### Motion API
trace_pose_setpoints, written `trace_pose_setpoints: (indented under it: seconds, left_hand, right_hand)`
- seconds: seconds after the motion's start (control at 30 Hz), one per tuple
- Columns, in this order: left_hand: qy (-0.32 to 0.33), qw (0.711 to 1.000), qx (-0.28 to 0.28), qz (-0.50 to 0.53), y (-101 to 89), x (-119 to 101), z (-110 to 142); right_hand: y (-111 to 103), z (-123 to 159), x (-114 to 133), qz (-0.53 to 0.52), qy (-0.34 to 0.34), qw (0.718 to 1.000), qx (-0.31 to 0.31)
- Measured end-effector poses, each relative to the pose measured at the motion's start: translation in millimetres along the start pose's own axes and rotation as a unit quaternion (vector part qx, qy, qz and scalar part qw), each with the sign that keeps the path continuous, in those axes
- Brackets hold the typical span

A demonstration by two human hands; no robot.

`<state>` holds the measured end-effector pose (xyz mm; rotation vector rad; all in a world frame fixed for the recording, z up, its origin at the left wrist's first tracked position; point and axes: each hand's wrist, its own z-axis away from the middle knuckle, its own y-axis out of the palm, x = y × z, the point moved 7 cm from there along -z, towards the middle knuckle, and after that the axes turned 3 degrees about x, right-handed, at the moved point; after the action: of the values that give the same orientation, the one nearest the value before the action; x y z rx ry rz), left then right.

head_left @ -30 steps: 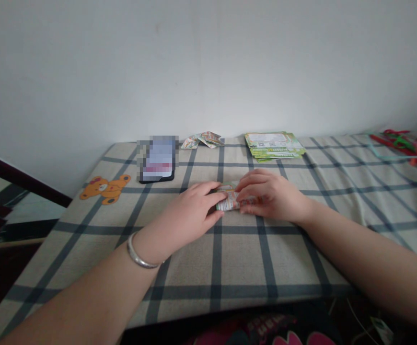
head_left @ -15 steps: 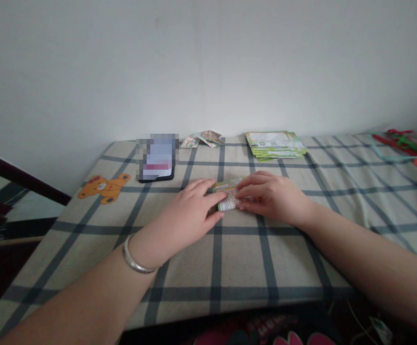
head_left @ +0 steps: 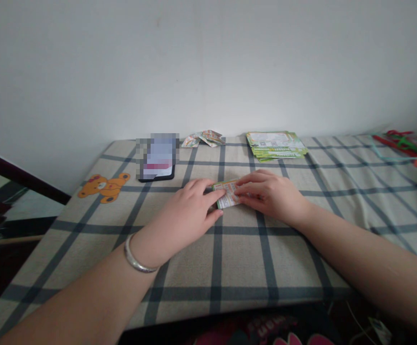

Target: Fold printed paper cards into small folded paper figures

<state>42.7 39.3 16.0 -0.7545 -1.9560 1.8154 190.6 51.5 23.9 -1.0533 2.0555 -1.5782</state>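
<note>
Head view: the left hand (head_left: 183,215) and right hand (head_left: 276,196) are gripping the printed paper (head_left: 228,200) at both ends, probably keeping it from sliding.

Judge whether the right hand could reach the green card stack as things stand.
Likely yes: nothing shows between the right hand and the card stack, though that hand is on printed paper.

Dim, soft, cool light; pale grey plain wall (head_left: 208,72) brightest lower center-right, darker at the corners; faint shadows, slight softness, wide-angle stretch at edges, pixelation over black rectangular phone (head_left: 158,158).
</note>
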Motion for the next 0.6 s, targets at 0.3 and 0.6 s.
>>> trace_pose_setpoints:
  seconds: [0.3,0.6]
  left_hand:
    - [0.0,1.0,-0.02,0.005,0.2,0.6,0.1]
    - [-0.003,1.0,-0.019,-0.007,1.3,0.8,-0.5]
  right_hand:
    - [1.7,-2.6,1.1,0.003,-0.013,1.0,-0.005]
    - [4.4,-5.8,-4.6,-0.018,0.001,1.0,-0.008]
